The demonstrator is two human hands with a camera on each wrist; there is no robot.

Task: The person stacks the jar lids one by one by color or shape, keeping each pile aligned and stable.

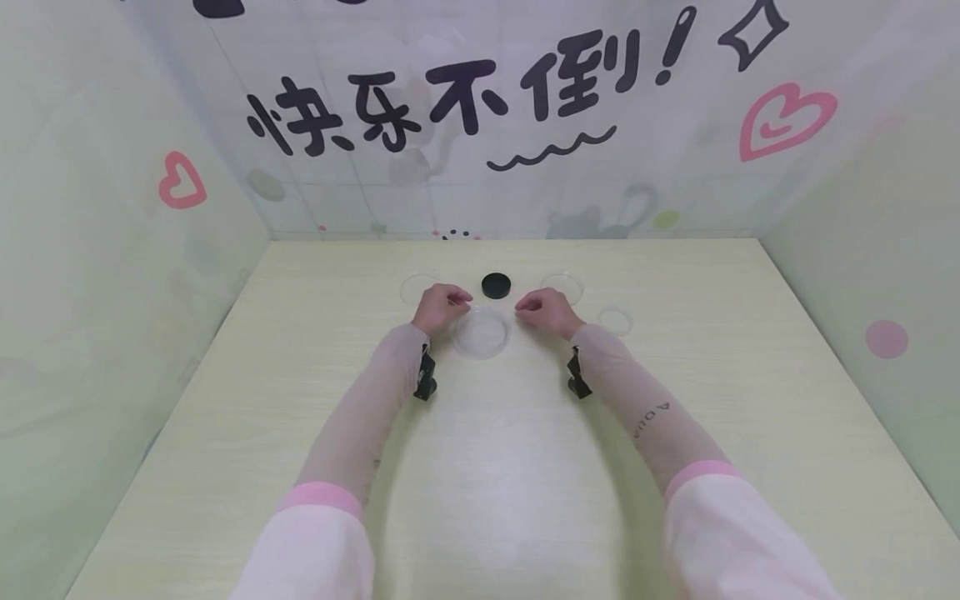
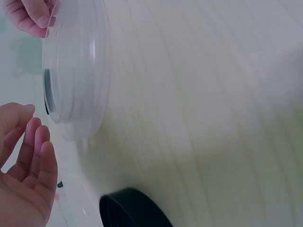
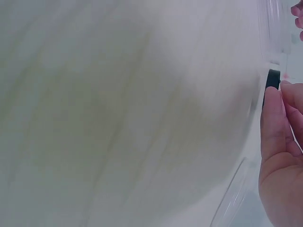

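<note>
A stack of clear round shallow dishes (image 1: 482,335) sits on the table between my hands; its layered walls (image 2: 78,61) show in the left wrist view. My left hand (image 1: 442,307) is beside the stack's far left rim, thumb close to the index fingertip and the other fingers loosely bent, holding nothing. On the other side, my right hand (image 1: 550,311) is near the far right rim, fingers loosely together and thumb near them, with nothing visible between them. Just beyond the stack, between the two hands, lies a round black lid-like piece (image 1: 496,286).
Behind my left hand lies a clear round dish (image 1: 408,289). Another clear dish (image 1: 572,287) lies behind my right hand, and a smaller clear ring-shaped piece (image 1: 615,322) is to its right. Printed curtains (image 1: 480,200) enclose the table (image 1: 495,500) at the back and sides.
</note>
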